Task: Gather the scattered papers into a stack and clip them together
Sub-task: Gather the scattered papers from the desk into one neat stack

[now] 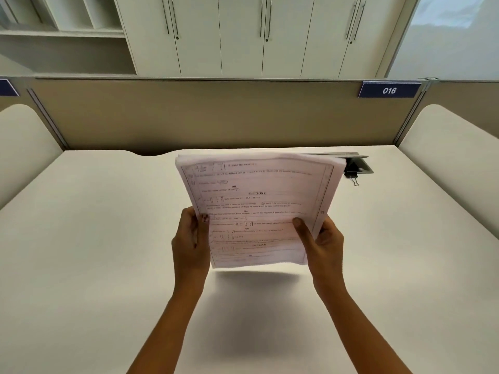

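Both hands, left hand (190, 240) and right hand (322, 242), hold a stack of printed papers (256, 209) above the surface (94, 238); a black binder clip (351, 171) lies beyond.

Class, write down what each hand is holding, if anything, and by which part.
Both hold the stack of papers: the left hand grips its lower left edge, the right hand its lower right edge, thumbs on the printed face.

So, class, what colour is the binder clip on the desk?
The binder clip is black with a silver handle; head view.
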`<state>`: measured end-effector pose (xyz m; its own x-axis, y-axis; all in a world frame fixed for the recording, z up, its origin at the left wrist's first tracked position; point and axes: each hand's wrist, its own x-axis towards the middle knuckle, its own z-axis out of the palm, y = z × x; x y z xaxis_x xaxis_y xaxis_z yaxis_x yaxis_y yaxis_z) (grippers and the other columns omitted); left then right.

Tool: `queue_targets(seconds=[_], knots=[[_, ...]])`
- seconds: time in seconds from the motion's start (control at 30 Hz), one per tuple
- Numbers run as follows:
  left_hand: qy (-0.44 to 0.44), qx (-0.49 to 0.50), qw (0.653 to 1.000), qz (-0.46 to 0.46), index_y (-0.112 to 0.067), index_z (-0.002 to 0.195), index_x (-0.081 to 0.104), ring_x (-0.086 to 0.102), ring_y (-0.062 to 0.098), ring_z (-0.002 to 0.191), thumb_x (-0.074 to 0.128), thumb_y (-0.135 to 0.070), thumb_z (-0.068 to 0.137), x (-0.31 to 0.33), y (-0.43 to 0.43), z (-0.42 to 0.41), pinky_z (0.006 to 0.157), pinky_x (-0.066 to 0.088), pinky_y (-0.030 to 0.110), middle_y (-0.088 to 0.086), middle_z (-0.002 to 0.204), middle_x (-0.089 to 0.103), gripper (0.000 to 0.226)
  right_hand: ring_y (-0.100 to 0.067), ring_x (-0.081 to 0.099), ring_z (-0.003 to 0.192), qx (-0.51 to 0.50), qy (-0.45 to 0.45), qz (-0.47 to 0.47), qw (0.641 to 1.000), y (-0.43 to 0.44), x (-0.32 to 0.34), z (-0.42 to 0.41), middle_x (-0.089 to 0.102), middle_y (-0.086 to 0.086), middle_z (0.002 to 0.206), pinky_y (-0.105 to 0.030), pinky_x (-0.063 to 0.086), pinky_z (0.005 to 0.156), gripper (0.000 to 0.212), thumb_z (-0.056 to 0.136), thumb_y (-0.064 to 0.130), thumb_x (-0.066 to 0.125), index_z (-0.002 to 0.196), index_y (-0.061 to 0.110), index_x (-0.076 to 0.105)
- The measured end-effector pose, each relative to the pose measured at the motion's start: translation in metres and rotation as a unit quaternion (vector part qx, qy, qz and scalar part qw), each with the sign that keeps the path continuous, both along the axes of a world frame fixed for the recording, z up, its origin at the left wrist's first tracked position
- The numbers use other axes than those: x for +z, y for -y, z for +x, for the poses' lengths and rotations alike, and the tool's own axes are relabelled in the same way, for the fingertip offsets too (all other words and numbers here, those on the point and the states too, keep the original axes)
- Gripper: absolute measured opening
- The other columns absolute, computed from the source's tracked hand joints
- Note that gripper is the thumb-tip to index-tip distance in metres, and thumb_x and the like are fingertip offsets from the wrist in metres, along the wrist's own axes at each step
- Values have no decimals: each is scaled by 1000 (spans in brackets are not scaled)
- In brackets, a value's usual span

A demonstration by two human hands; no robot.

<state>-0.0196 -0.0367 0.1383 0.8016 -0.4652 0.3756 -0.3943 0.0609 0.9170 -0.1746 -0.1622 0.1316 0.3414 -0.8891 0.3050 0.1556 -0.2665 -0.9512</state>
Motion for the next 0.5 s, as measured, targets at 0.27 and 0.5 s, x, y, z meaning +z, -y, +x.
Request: queue_targets(seconds=[0.27,0.5], knots=[[-41,25,998,42,-15,94,50,62,2,73,35,-46,88,-30,4,-12,57,52,12,-8,88,62,35,-12,60,103,-11,-31,38,999,-12,-29,-4,60,5,113,-30,57,88,38,86,24,61,121,14,48],[-62,23,997,37,-21,101,51,64,7,81,34,-46,89,-36,4,-16,64,57,16,-9,94,63,33,4,57,98,-12,-39,22,999,-16,-35,-7,58,10,112,-17,55,83,28,93,8,54,111,29,47]])
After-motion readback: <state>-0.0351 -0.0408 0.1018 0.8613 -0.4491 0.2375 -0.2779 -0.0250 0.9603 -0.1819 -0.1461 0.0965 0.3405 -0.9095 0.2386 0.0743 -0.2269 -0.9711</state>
